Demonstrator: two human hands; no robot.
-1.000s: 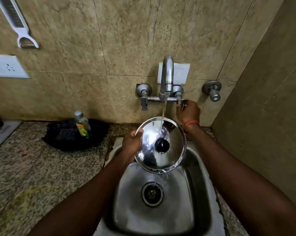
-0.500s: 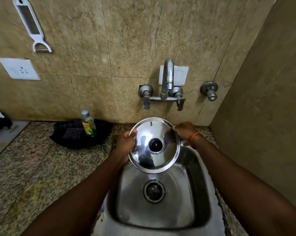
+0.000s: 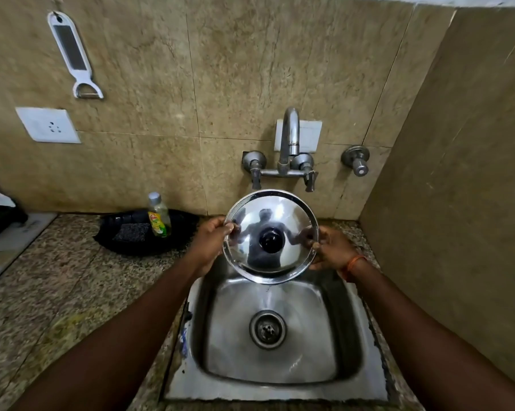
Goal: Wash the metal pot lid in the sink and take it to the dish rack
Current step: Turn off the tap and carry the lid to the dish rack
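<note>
A round shiny metal pot lid (image 3: pixel 251 223) with a black knob in its middle is held tilted over the back of the steel sink (image 3: pixel 351 345). My left hand (image 3: pixel 210 243) grips its left rim and my right hand (image 3: pixel 331 247) grips its right rim. A thin trickle of water drips from the lid's lower edge into the basin. The tap (image 3: pixel 290 137) above the lid is not running. No dish rack is in view.
A dish soap bottle (image 3: pixel 159 215) and a dark scrub pad (image 3: pixel 130 231) sit in a black tray (image 3: pixel 179 232) on the granite counter (image 3: pixel 57 292) left of the sink. A tiled side wall (image 3: pixel 457 203) stands close on the right. A peeler (image 3: pixel 74 54) and a socket (image 3: pixel 47 124) hang on the back wall.
The water has stopped. My right hand left the tap handle and took hold of the lid's right rim. The lid now faces me more squarely.
</note>
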